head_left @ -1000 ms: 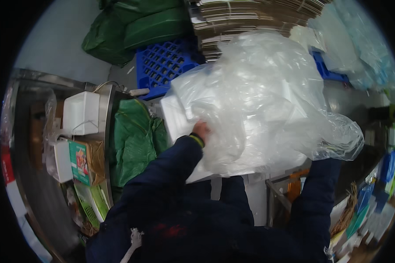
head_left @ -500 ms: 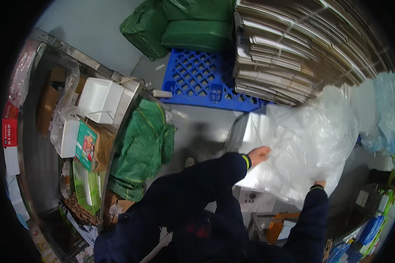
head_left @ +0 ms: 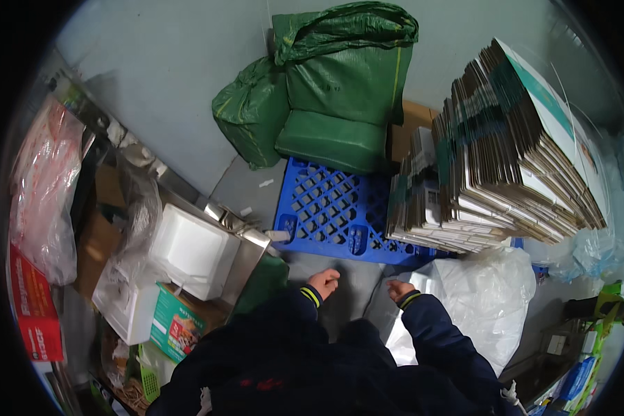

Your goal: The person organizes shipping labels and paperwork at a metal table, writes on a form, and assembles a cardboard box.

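Note:
My left hand point(head_left: 324, 283) is in front of me over the grey floor, just short of the blue pallet point(head_left: 326, 204). Its fingers are curled in, and nothing shows in them. Level with it, a short gap to the right, is my right hand point(head_left: 399, 290), its fingers also bent closed with nothing visible in them. Beside and below my right forearm lies a bulky bundle of clear plastic film point(head_left: 492, 291), nearest to that hand; neither hand grips it. A white sheet-like surface point(head_left: 401, 341) shows partly under my right sleeve.
Tied stacks of flattened cardboard point(head_left: 513, 166) stand on the pallet's right side. Green woven sacks point(head_left: 340, 90) sit behind it against the wall. At left, a metal shelf holds white foam boxes point(head_left: 194, 243), a green printed box point(head_left: 177, 322) and clear plastic bags point(head_left: 48, 187).
Both hands have left the plastic film at right and moved leftward to in front of my body. The view has tilted up, showing more of the wall, sacks and cardboard stacks.

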Demonstrator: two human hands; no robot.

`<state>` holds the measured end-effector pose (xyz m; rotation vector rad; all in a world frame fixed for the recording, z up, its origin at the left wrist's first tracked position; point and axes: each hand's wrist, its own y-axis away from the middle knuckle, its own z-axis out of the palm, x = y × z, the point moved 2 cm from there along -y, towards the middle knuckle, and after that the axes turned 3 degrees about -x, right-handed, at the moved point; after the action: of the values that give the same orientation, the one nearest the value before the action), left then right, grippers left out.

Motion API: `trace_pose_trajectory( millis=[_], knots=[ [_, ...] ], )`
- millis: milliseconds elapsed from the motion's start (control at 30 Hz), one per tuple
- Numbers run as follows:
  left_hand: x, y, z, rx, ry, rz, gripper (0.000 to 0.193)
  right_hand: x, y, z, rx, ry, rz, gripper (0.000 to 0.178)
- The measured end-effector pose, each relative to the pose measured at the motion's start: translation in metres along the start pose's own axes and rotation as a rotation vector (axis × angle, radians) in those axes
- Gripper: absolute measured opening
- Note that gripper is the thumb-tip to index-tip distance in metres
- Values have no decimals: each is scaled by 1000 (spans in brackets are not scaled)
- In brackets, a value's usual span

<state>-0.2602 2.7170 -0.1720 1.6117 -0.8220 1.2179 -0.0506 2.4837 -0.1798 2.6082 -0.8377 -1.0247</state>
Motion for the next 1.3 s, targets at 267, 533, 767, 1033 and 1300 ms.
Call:
trace_pose_trajectory(
  millis=[267, 533, 767, 1033, 1300],
  knots=[
    [105, -178, -98, -7, 64, 102, 23, -102, -231, -108, 375, -220, -253, 36],
    [167, -391, -205, 69, -65, 150, 28, -245, -536, -433, 986, 105, -537, 54],
    [263, -621, -324, 238, 118, 196, 44, -232, -750, -614, 972, 630, -334, 78],
    [461, -795, -484, 330, 264, 37, 87, -195, -762, -550, -260, 607, -399, 22],
    [556, -900, -553, 447, -308, 457, 82, -184, -799, -577, -58, -367, -274, 29]
  ],
)
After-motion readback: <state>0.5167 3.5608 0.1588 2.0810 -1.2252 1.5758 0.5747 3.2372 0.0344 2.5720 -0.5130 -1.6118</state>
